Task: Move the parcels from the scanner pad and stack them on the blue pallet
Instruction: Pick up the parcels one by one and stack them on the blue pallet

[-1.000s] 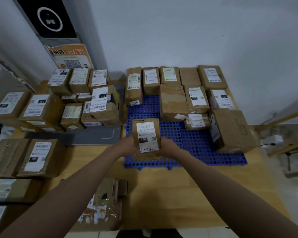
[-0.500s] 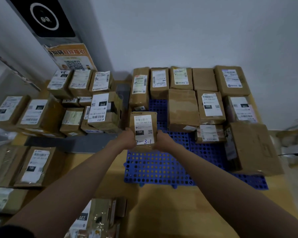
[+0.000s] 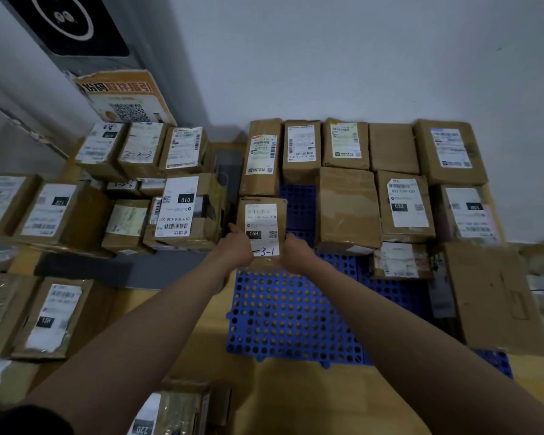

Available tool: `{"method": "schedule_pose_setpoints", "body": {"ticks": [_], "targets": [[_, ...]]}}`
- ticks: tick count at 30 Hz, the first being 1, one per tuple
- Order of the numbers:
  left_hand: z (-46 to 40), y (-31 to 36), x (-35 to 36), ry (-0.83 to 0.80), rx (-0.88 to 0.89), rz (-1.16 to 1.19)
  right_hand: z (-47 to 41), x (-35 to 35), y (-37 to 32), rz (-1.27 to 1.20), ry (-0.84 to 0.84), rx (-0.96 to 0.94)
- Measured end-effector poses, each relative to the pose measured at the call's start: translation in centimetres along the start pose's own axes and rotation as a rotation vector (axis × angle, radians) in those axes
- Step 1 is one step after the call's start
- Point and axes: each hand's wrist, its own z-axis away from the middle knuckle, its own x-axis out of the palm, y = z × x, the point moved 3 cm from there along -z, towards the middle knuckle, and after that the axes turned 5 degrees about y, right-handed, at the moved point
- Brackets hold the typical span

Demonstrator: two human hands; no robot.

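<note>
Brown cardboard parcel — label up, marked 15H — sits clasped between left hand and right hand, both closed on its near end, over the blue pallet's far-left part; more boxes just right.

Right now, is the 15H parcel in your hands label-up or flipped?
Label-up. The 15H parcel shows its white label, barcode and handwritten mark to the camera, gripped at its near end between the left hand and right hand, over the blue pallet.
</note>
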Motion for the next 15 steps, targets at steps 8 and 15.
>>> {"method": "schedule_pose_setpoints", "body": {"ticks": [8,15], "targets": [[0.6,-0.2,-0.1,-0.029,0.042,0.002,0.5,-0.2,-0.3,-0.026,0.034,-0.065],[3.7,-0.5,-0.7,0.055,0.106,-0.072,4.1,-1.0,-0.6,0.034,0.035,-0.081]]}}
